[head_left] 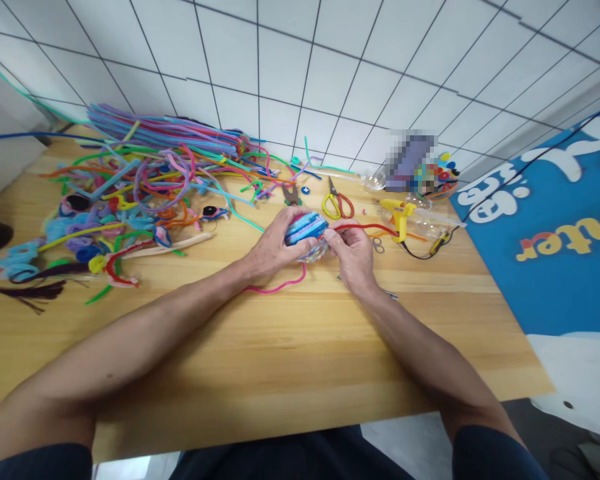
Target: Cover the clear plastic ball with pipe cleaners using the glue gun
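Observation:
My left hand (280,243) is wrapped round a ball (307,229) covered in blue, purple and pink pipe cleaners, with a clear, shiny part showing underneath. At the ball's right side, my right hand (351,253) pinches a red pipe cleaner (373,227) between thumb and fingers. Its free length runs off to the right toward the yellow glue gun (403,215). A pink pipe cleaner (280,287) trails below the ball on the wooden table (260,353). Just behind my hands lie scissors (338,200) with yellow and red handles and a pair of pliers (291,195).
Tangled pipe cleaners (145,187) cover the left of the table, below a bundle of straight ones (165,133). Clear plastic balls (374,179) lie at the back right, near a dark cable (420,256). A white tiled wall (290,67) stands behind the table.

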Demonstrator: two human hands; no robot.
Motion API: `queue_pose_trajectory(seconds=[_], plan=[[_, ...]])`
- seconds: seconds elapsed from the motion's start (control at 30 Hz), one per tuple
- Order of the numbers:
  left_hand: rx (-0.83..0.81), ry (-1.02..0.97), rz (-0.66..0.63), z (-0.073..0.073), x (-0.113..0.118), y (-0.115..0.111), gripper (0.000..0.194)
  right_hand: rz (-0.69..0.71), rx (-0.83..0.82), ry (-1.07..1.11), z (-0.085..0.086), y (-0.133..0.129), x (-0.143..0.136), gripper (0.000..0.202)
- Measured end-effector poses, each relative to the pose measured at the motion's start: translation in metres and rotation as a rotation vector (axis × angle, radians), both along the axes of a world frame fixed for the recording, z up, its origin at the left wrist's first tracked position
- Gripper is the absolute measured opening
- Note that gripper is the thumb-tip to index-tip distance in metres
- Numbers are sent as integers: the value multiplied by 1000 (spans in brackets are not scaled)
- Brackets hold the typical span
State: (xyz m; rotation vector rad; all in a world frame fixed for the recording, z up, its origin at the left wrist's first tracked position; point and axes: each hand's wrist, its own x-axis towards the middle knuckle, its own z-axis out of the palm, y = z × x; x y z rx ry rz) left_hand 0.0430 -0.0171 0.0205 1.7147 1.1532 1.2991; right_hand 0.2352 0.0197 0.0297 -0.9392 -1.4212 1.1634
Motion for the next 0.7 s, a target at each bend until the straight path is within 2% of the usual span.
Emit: queue_pose_trajectory(seconds=[0.13,0.3,0.57,0.7], plan=[[42,30,2,-4,-4,4,68,-17,31,9,2,0,0,37],[114,76,-31,-6,-6,8,61,-1,24,34,2,0,1,37],[-51,-71,-25,2,3,2,60,19,-5,7,4,-4,1,35],[-80,-98,4,6,5,1,56,41,-16,-31,6,-2,3,34]])
